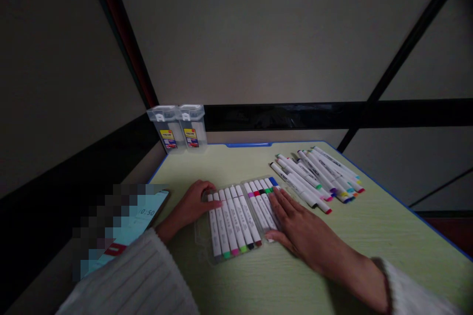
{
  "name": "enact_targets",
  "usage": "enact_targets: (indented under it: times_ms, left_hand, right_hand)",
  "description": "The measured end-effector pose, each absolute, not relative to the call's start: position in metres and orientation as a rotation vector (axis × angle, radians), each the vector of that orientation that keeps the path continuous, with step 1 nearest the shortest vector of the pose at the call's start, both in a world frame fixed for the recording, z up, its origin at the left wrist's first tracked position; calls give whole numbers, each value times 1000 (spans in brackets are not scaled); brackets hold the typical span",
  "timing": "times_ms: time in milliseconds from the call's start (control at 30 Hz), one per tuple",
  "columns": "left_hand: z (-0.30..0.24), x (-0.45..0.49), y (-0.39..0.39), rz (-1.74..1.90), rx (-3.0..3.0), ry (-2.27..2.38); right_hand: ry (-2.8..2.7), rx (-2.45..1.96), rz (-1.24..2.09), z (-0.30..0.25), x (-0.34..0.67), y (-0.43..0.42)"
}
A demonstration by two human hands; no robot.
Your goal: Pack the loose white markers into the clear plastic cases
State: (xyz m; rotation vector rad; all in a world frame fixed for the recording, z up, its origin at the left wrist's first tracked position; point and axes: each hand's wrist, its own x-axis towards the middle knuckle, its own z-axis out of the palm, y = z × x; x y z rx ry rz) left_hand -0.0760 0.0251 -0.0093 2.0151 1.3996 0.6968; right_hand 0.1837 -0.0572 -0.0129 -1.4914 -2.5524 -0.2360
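A clear plastic marker case (pixel 216 260) lies on the table, with white markers side by side in its two sections. The left section's markers (pixel 236 221) show green, pink and dark ends toward me; the right section's markers (pixel 258 204) have coloured bands near the far end. My left hand (pixel 192 204) grips the case's left side, its thumb over the leftmost markers and its other fingers curled at the far corner. Flat across the right edge of the case rests my right hand (pixel 301 229), fingers stretched out and partly covering the rightmost markers.
Loose white markers (pixel 314 172) with coloured ends lie in a pile at the back right. Two lidded clear boxes (pixel 170 130) stand at the back left corner. A phone or tablet (pixel 140 216) lies left, by my sleeve. The table (pixel 236 162) has a blue edge.
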Motion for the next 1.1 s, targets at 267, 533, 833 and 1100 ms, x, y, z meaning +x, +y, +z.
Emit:
enact_targets:
  times_ms: [267,533,833,1100]
  left_hand:
    - [-10,-77,25,686,2022,1377]
    - [-10,-78,23,704,2021,1397]
    - [-5,-79,24,743,1906,1376]
    - [5,-77,26,973,1544,1407]
  right_hand:
    - [-2609,-1447,-224,-11,189,-60]
    - [-2671,-1421,-181,-16,196,-61]
    - [-2650,-1414,-135,-10,193,-61]
    - [-2534,-1399,-170,-16,188,-60]
